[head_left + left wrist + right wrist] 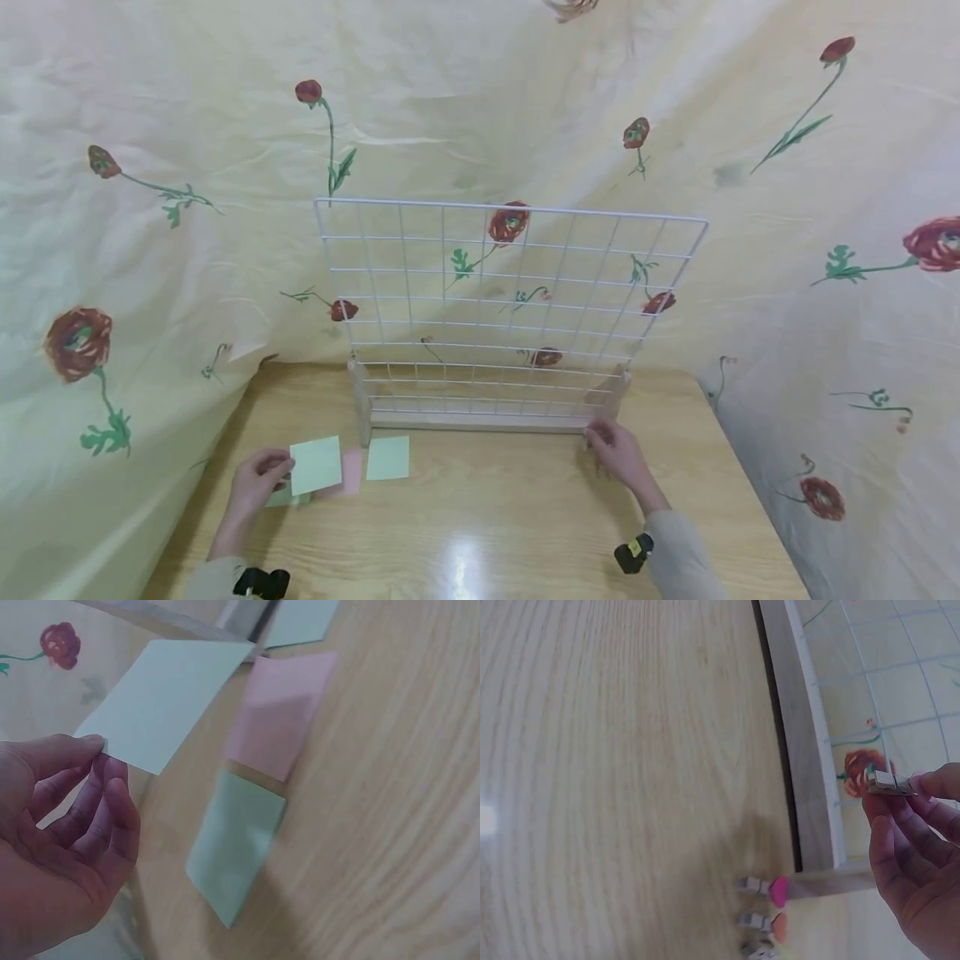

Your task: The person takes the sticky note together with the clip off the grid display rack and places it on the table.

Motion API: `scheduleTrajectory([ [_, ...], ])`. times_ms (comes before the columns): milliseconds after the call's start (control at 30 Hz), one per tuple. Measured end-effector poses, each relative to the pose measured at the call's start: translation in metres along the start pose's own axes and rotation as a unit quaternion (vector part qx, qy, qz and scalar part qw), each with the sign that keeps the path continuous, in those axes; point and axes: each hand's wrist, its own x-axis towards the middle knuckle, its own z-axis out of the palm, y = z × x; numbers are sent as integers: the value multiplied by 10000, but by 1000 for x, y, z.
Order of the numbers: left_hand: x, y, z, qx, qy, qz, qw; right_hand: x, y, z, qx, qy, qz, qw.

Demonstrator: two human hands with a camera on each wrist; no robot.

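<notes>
My left hand pinches a pale mint paper note by its edge, thumb on top, holding it above the table. Beneath and beside it lie a pink note and a green note. Another pale note lies farther right, by the stand's left foot. At the stand's right end, my right hand holds a small wooden clothespin between thumb and fingers. A white wire grid rises from a pale wooden base, leaning backward.
Beside the stand's right end, several small clothespins lie in a row, one with a pink heart and one with an orange heart. A flowered cloth hangs behind and around the wooden table.
</notes>
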Motion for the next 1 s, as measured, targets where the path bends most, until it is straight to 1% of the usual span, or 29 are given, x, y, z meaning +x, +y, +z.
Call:
scheduleTrajectory([
  [67,-1,-4,0,21,-39,-48,10000,-1,4,-1,57,25,121,9999],
  [200,-4,-11,2,75,-55,-148,9998,-6,12,-3,96,50,234,9997],
  [300,-6,-17,2,182,-84,-117,9997,-11,20,-5,4,44,268,9996],
  [433,-9,-25,-1,485,-240,-49,9985,-18,31,-10,-88,71,421,9990],
  [533,-11,-30,-4,689,-363,-62,9969,-22,39,-14,-172,125,520,9984],
  [733,-16,-39,-9,927,-527,-80,9943,-29,51,-22,-458,197,598,9970],
  [833,-18,-43,-11,1065,-554,-113,9927,-32,54,-26,-479,216,671,9964],
  [1000,-23,-49,-13,982,-782,-187,9919,-37,59,-31,-383,212,839,9955],
])
